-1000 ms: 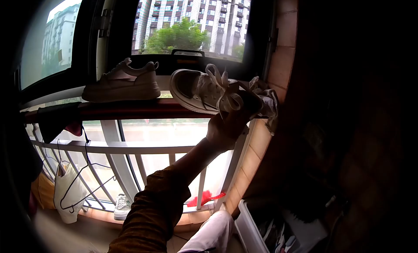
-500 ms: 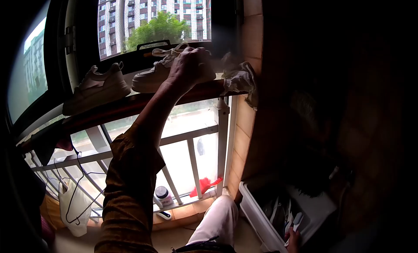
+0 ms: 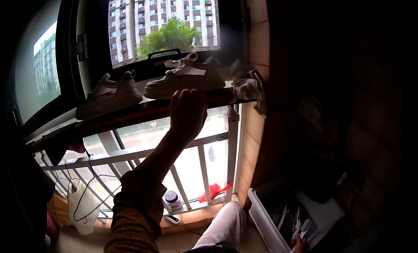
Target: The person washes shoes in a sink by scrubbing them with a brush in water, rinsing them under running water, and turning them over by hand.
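Observation:
My left hand (image 3: 188, 115) is closed, its back toward me, just below the right-hand white sneaker (image 3: 185, 81) and in front of the dark red rail (image 3: 113, 118). Nothing shows in its curled fingers; the palm is hidden. That sneaker stands on the window ledge with its laces loose on top. Left of it stands a second white sneaker (image 3: 111, 96). At the lower right, my right hand (image 3: 299, 243) is closed on a slim white brush-like tool (image 3: 305, 228), beside a white plastic bin (image 3: 266, 222). Shadow hides most of that hand.
A crumpled pale cloth (image 3: 247, 87) hangs over the rail's right end. Below are white railing bars (image 3: 202, 168), a dark-lidded jar (image 3: 173, 200) and a red brush (image 3: 214, 192). Wire hangers (image 3: 91, 179) and a white cloth bag (image 3: 82, 207) hang left. The right side is very dark.
My left hand has let go of the right-hand sneaker and moved down below it, leaving it standing on the ledge. My right hand still holds the white tool. The whole view has shifted slightly.

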The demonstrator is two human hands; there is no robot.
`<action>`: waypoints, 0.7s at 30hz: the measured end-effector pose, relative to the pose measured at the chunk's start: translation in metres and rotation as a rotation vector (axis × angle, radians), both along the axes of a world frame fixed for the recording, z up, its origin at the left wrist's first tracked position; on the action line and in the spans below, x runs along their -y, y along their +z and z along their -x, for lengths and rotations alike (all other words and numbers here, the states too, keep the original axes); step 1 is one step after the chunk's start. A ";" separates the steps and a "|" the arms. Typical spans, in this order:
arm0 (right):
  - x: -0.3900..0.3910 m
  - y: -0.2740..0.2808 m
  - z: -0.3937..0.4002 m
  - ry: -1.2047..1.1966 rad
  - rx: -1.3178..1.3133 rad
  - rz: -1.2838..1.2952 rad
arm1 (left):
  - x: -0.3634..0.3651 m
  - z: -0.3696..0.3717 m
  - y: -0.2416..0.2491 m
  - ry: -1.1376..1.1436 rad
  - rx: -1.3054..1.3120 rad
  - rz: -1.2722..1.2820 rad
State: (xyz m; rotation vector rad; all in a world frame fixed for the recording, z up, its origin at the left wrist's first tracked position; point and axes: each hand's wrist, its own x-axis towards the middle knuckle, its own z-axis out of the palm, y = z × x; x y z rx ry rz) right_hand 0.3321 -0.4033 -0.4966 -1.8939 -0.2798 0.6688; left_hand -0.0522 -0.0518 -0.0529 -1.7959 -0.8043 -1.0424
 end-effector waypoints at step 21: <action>-0.046 -0.024 0.001 -0.032 -0.133 -0.329 | 0.062 -0.193 -0.279 -0.613 -0.684 1.210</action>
